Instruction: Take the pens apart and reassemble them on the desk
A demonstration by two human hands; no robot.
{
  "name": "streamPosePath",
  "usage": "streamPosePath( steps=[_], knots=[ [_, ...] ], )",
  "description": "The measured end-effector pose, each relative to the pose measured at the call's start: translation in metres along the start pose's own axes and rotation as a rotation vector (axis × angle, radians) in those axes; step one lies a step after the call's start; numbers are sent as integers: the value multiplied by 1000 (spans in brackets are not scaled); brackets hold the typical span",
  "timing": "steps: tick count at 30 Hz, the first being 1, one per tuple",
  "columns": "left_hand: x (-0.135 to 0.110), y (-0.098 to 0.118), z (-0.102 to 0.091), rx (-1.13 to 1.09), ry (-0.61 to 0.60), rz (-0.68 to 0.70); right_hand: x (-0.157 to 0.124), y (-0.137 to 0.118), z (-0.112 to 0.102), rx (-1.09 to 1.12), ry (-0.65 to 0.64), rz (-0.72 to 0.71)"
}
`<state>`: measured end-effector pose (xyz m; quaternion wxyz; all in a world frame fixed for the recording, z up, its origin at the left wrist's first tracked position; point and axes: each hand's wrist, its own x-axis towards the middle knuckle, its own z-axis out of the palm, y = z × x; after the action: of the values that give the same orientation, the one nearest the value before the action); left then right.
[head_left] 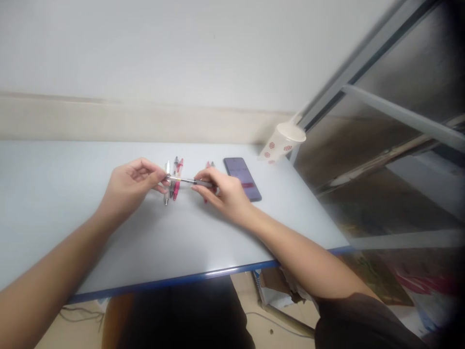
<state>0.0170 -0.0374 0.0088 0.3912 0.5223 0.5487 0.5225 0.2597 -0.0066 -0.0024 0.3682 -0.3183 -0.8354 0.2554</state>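
Note:
A slim pen is held level above the table, spanning both hands. Thumb and fingers of my left hand pinch its left end. My right hand grips its dark grey barrel on the other side. The thin stretch between the hands looks clear and silvery, perhaps a bare refill. Just below and behind it lie a white pen, a dark pen and a pink pen, side by side. Another pink pen is partly hidden behind my right hand, with a dark tip beside it.
A dark phone lies right of my right hand. Behind it, a white paper cup with red flower prints stands near the wall. The pale table has a blue front edge. A metal-framed rack rises at the right.

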Motion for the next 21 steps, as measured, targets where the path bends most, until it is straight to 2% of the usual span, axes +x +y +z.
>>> streamPosePath(
  steps=[4, 8, 13, 18, 21],
  knots=[
    [0, 6, 0, 22, -65, 9, 1, 4, 0, 8, 60, 4],
    [0, 9, -4, 106, -77, 31, 0, 5, 0, -29, 39, -34],
    [0, 6, -8, 142, -37, 60, -1, 5, -1, -138, 37, -80],
    [2, -3, -11, 128, -44, -2, -1, 6, -4, -223, -30, -147],
    [5, -5, -14, 113, -72, -46, 0, 6, -4, -267, -48, -139]
  ],
)
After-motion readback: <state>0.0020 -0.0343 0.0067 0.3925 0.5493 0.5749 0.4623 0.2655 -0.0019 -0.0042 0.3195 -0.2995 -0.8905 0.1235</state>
